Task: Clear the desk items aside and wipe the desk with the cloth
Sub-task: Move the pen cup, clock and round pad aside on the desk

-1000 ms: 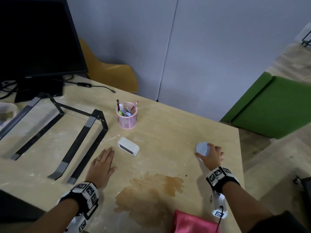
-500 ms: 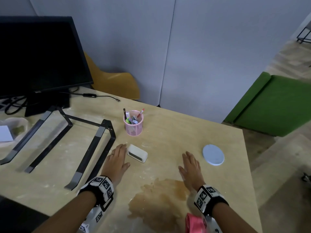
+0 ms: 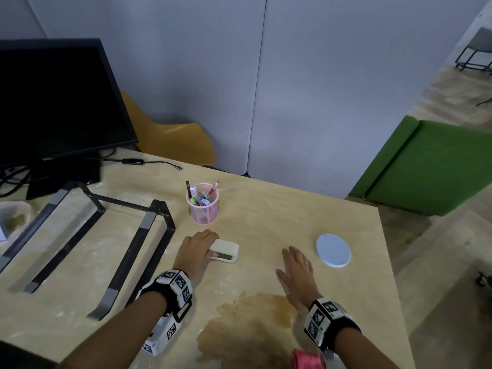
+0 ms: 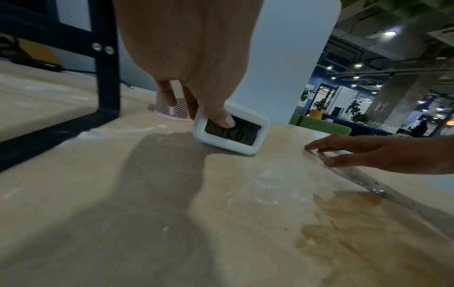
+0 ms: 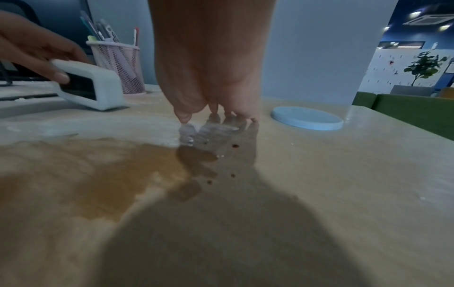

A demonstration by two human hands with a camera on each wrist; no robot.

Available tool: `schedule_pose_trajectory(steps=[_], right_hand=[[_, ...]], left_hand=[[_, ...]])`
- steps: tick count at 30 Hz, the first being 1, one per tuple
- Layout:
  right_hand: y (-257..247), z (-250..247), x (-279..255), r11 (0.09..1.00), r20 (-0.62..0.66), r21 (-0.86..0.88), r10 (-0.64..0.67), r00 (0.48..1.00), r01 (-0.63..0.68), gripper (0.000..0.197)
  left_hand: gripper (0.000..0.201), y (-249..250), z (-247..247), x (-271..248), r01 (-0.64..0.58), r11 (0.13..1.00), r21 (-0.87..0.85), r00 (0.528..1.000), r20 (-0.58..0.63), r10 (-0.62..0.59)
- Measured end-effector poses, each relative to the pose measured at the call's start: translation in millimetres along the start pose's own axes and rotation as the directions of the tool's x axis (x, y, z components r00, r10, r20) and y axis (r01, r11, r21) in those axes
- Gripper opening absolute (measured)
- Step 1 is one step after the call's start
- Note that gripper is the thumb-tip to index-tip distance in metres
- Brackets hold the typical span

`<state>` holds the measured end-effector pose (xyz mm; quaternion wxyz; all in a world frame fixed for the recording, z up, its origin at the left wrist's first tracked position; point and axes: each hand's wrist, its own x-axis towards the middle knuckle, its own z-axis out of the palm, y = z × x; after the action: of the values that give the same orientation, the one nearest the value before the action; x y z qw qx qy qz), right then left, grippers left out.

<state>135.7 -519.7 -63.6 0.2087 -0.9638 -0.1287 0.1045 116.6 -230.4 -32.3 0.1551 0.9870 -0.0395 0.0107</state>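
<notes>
Left hand [image 3: 195, 249] pinches the near end of the little white clock [image 3: 225, 250], long axis pointing right toward the flat, empty right hand [image 3: 298, 272], spill [image 3: 247, 326] just nearer on the worktop [image 3: 266, 217].

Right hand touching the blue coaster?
No: the right hand lies flat on the desk, with a gap to the coaster.

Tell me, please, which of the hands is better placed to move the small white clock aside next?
Left. The left hand already pinches the white clock, thumb on its screen. The right hand lies open and flat on the desk, apart from the clock, nearer the blue coaster.
</notes>
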Motion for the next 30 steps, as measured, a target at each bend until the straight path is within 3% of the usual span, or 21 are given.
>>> schedule_pose_trajectory(steps=[2,6,10,12,14,16,19,22,27,30], right_hand=[[-9.1,-7.4,6.6,0.998,-0.015,0.042,-0.038,0.999,0.038,0.063],[-30.3,-23.9,23.1,0.964,-0.043,0.129,-0.229,0.972,0.233,0.068],[-34.7,-34.5,30.1,0.922,-0.110,0.222,-0.299,0.948,0.317,0.050],[-30.6,-40.8,30.2,0.920,-0.146,0.225,-0.295,0.944,0.322,0.065],[-23.3,-47.4,31.3,0.932,-0.148,0.191,-0.282,0.948,0.308,0.078],[-9.5,-55.3,38.5,0.950,-0.142,0.177,-0.234,0.962,0.257,0.073],[19.2,-73.0,61.3,0.983,-0.171,0.118,-0.123,0.978,0.144,0.040],[47.0,-94.9,84.1,1.000,-0.225,-0.018,-0.008,0.974,0.004,0.033],[93.7,-102.0,100.4,0.976,-0.270,0.015,0.211,0.940,-0.215,0.030],[107.4,-98.0,102.7,0.945,-0.291,0.061,0.326,0.900,-0.322,0.031]], left_hand=[[0.029,17.2,0.1,7.2,-0.036,0.999,-0.007,0.999,-0.006,0.036],[0.028,60.7,0.8,21.4,-0.136,0.990,-0.043,0.990,-0.036,0.135],[0.029,95.6,0.1,35.0,-0.194,0.977,-0.085,0.980,-0.055,0.190],[0.033,104.0,1.2,38.7,-0.194,0.975,-0.112,0.981,-0.054,0.189],[0.051,107.6,3.5,39.5,-0.156,0.975,-0.155,0.988,-0.015,0.156],[0.064,104.8,11.0,38.2,-0.077,0.980,-0.182,0.995,0.044,0.087],[0.075,91.0,29.8,32.3,0.025,0.992,-0.120,0.989,0.146,-0.007],[0.076,70.8,51.0,25.2,0.079,0.996,-0.029,0.962,0.266,-0.069],[0.106,56.7,67.4,21.2,0.018,0.996,0.084,0.975,0.220,-0.036],[0.108,59.6,75.5,24.2,0.022,0.998,0.060,0.978,0.205,-0.034]])
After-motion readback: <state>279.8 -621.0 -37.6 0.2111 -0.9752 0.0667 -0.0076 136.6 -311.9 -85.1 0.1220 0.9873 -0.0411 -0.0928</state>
